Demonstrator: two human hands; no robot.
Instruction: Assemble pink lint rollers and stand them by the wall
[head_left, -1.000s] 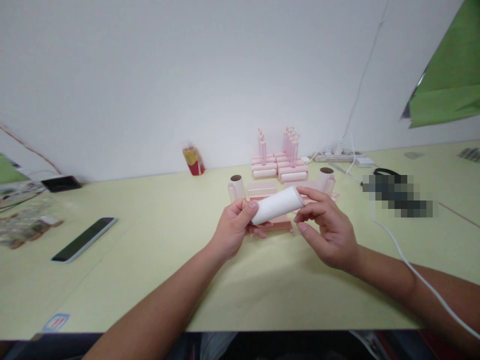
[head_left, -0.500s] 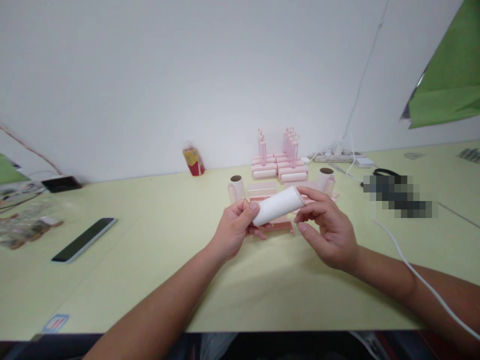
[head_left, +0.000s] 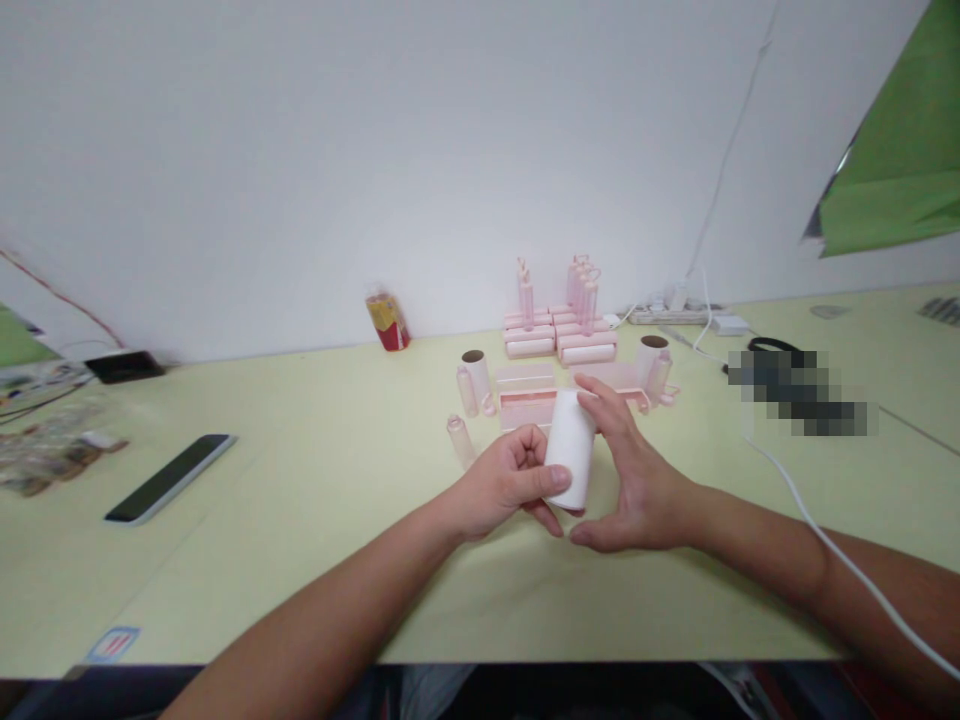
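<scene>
My left hand (head_left: 521, 485) grips a white lint roll (head_left: 571, 450), its thumb across the lower front. The roll stands nearly upright, leaning slightly. Around its right side curves my right hand (head_left: 626, 480), fingers touching the upper end and thumb apart below the lower end. Just behind the roll lies an opened pink case (head_left: 525, 398), partly hidden. Left of it stand a white roll with a brown cardboard core (head_left: 476, 375) and a clear pink handle (head_left: 467, 392). Another clear pink handle (head_left: 459, 440) is close to my left hand.
Assembled pink lint rollers (head_left: 587, 348) stand in rows by the wall. At right are another cored roll (head_left: 652, 357), a power strip (head_left: 675, 314) and a white cable (head_left: 795, 500). A phone (head_left: 171, 480) and a red-yellow packet (head_left: 388, 320) lie leftward.
The lint roll has turned from a slanted, nearly level pose to nearly upright and come lower. Both hands moved down with it, uncovering the near pink handle on the left.
</scene>
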